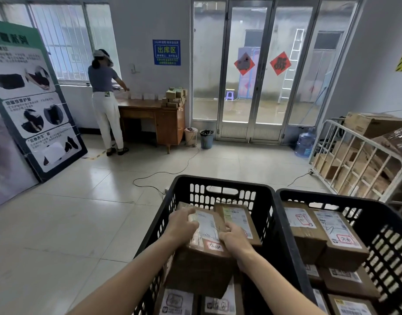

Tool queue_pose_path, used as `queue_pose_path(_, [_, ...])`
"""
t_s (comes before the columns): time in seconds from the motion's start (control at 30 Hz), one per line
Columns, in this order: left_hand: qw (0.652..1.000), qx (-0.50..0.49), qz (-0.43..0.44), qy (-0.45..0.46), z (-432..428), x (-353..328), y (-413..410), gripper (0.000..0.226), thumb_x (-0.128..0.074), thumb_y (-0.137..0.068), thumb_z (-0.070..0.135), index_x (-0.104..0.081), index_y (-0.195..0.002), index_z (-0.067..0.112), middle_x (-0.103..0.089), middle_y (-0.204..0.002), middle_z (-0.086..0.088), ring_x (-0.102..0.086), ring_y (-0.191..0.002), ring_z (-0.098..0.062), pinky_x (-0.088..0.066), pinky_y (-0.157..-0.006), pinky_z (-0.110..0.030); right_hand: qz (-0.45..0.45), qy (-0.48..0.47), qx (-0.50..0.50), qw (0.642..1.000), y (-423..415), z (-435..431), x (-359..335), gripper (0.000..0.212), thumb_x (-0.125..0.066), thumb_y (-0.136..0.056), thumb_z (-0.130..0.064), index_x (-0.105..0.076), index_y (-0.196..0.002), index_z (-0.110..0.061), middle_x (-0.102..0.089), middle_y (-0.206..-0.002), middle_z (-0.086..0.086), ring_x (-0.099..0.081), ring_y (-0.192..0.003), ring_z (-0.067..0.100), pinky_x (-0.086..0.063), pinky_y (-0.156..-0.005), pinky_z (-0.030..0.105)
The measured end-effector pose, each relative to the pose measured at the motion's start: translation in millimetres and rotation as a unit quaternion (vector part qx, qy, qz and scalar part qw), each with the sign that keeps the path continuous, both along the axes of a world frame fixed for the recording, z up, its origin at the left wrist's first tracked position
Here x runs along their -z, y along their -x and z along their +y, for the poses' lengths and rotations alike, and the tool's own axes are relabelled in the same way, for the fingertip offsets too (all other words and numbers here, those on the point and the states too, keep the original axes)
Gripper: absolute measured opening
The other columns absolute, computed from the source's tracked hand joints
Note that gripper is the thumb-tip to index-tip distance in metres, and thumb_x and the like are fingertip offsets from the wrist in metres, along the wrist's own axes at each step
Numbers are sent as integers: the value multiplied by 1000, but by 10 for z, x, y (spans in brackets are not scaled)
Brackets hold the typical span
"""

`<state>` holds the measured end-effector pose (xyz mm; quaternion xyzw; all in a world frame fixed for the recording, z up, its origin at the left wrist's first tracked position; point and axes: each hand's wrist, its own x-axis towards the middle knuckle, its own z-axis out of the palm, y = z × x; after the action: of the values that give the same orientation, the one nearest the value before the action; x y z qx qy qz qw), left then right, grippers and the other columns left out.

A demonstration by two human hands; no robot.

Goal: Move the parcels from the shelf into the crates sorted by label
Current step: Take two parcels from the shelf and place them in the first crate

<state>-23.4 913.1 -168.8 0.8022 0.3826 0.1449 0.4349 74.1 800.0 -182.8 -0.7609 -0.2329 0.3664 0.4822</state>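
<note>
Two black plastic crates stand side by side in front of me. Inside the left crate (220,181) I hold a brown cardboard parcel (202,267) with a white label and a red-framed handwritten mark. My left hand (182,223) grips its far left corner. My right hand (235,238) presses on its right top edge. The parcel sits on top of other labelled parcels, with another parcel (237,220) just behind it. The right crate (338,197) holds several labelled parcels (338,237). The shelf is out of view.
A metal cage trolley (356,153) with cardboard boxes stands at the right. A person (104,96) works at a wooden desk (159,119) by the far wall. A cable (172,171) runs across the tiled floor. A large poster board (29,98) leans at left.
</note>
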Motion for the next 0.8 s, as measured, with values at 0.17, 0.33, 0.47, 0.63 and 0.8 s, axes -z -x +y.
queue_pose_path(0.17, [998, 29, -20, -49, 76, -57, -133, 51, -53, -90, 4, -39, -139, 6, -35, -145, -6, -43, -128, -26, -54, -90, -32, -44, -37, 12, 998, -122, 67, -100, 21, -46, -94, -5, -54, -111, -12, -63, -90, 0, -66, -77, 14, -55, -62, 23])
queue_pose_path(0.33, [994, 49, 16, -100, 407, -72, -313, 52, -51, -90, 4, -36, -141, 3, -27, -152, -7, -31, -138, -25, -38, -110, -38, -106, -12, 16, 994, -201, 395, -89, 25, -44, -94, -6, -50, -118, -9, -58, -102, 4, -62, -89, 16, -56, -77, 27])
queue_pose_path(0.47, [988, 77, 60, -121, 497, 38, -384, 48, -46, -94, 7, -36, -140, -1, -24, -152, -8, -23, -141, -22, -24, -114, -29, -158, 26, -4, 987, -188, 512, 7, 35, -43, -94, -5, -46, -129, -4, -47, -130, 12, -44, -98, 13, -37, -80, 15])
queue_pose_path(0.63, [986, 87, 45, -136, 547, 162, -474, 47, -45, -96, 12, -35, -140, 0, -23, -151, -7, -18, -141, -19, -18, -115, -26, -176, 22, -2, 984, -256, 558, 93, 34, -42, -93, -3, -48, -127, -3, -44, -133, 12, -42, -100, 13, -31, -75, 7])
queue_pose_path(0.8, [991, 74, 33, -102, 535, 427, -342, 50, -46, -95, 10, -32, -142, 2, -21, -152, -6, -18, -142, -19, -21, -116, -28, -191, 44, -31, 980, -160, 528, 203, 38, -40, -94, -2, -45, -132, -5, -26, -151, 10, -29, -137, 21, -31, -103, 21])
